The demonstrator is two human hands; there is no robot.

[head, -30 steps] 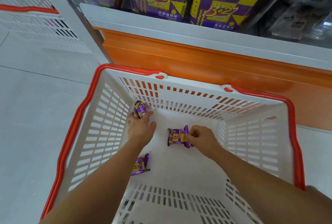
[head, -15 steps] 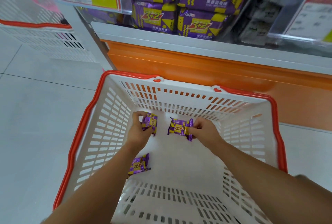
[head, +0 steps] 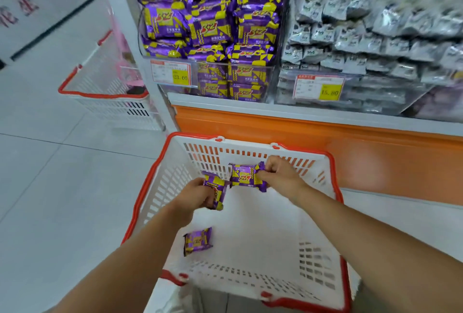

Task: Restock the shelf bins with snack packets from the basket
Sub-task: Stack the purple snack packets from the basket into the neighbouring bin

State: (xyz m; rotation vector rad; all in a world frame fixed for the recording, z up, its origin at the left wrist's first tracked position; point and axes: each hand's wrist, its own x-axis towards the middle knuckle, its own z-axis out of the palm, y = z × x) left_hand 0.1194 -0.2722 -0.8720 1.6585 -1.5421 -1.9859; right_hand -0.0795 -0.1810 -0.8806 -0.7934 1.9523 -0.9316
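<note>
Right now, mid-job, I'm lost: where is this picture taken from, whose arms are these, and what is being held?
There is no machine here. A person works with two bare hands, and the only camera sits on their head, looking forward and down. The arms coming in from the bottom are therefore the wearer's own. The left hand grips a purple snack packet. The right hand pinches a second purple packet by its end. Both packets are held up inside the white basket, which has a red rim. A third packet lies on the basket floor. Behind the basket, the clear shelf bin holds matching purple packets, and the neighbouring bin holds grey ones.
</note>
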